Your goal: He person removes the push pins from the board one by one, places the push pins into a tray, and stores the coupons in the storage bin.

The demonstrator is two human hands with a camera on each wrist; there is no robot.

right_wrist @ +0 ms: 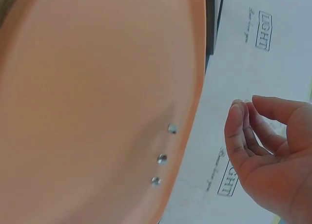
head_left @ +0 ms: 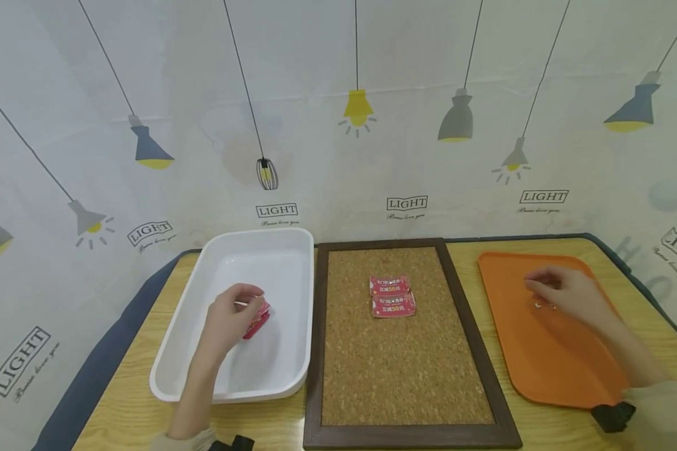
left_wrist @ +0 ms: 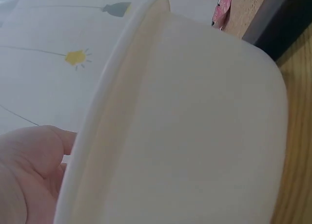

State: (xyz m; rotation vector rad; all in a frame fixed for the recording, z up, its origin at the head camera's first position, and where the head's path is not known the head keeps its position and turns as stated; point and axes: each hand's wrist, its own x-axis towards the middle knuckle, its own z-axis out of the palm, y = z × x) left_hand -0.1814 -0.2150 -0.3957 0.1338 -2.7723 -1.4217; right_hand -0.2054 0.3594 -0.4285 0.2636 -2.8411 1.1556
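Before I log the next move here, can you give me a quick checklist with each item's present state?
1. Left hand grips a red packet inside the white tub: ok.
2. Right hand over the orange tray, holding nothing, fingers loosely curled: ok.
3. Small silver pins lie on the tray near that hand: ok.
4. Two red cards sit on the cork board: ok.
5. Cards pinned down: cannot tell.
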